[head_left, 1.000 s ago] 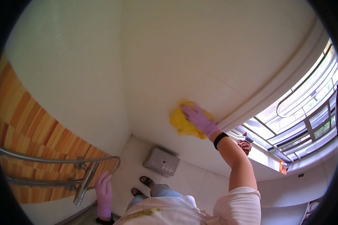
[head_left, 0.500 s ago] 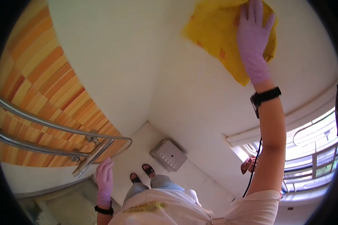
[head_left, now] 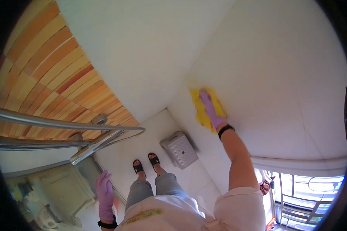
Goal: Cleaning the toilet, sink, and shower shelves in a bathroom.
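A yellow cloth (head_left: 200, 114) lies spread against the white wall (head_left: 266, 96) on the right. My right hand (head_left: 212, 109), in a light purple glove, presses it there with the arm stretched out and the fingers over the cloth. Down at the lower left hangs my left hand (head_left: 105, 192), gloved the same way. Its fingers are extended and loosely bent, and nothing shows in them. Nearest to it is the metal shower mixer (head_left: 96, 147), a little above and apart from the fingers.
Metal shower pipes (head_left: 46, 120) run across an orange-and-yellow tiled wall (head_left: 61, 73). A grey plastic step stool (head_left: 183, 152) stands on the pale floor beside my sandalled feet (head_left: 153, 158). At the lower right is a barred window (head_left: 308, 198), with a dark reddish bundle (head_left: 264, 187) at its edge.
My right hand has brought the yellow cloth down and to the left along the wall, nearer the corner. My left hand has dropped slightly. The whole view has shifted.
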### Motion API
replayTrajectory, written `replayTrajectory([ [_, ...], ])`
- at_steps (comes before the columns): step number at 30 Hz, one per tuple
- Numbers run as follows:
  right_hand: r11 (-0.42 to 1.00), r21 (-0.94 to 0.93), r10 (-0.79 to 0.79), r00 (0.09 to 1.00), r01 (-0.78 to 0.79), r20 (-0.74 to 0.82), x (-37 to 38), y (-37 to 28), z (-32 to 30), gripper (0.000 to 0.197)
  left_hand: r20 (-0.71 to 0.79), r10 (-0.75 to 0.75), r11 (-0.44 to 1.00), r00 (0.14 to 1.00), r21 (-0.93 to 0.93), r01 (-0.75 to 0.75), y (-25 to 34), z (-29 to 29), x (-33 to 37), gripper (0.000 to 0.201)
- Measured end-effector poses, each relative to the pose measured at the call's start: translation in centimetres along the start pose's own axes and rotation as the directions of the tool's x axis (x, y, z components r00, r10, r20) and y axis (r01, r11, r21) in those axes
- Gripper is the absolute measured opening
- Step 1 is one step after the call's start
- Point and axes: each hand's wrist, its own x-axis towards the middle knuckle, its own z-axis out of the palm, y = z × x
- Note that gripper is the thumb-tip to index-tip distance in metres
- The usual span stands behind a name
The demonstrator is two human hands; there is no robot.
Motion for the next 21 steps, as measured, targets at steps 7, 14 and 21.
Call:
replayTrajectory([
  [7, 0.974, 0.005, 0.214, 0.907, -0.228, -0.364, -12.0, 12.0, -7.5, 0.051, 0.132, 0.115, 0.993, 0.985, -0.021, -0.113, 3.1, 0.9, 3.0, 0.024],
  [14, 0.988, -0.155, -0.083, 0.748, -0.027, -0.659, -22.9, 23.1, -11.4, 0.033, 0.139, 0.365, 0.93, 0.921, -0.092, -0.355, 4.6, 1.6, 4.4, 0.025],
  [21, 0.9, 0.421, 0.421, 0.488, -0.117, -0.764, -43.8, 36.6, -8.0, 0.036, 0.299, 0.675, 0.734, 0.675, -0.367, -0.571, 5.6, 5.6, 4.4, 0.023],
])
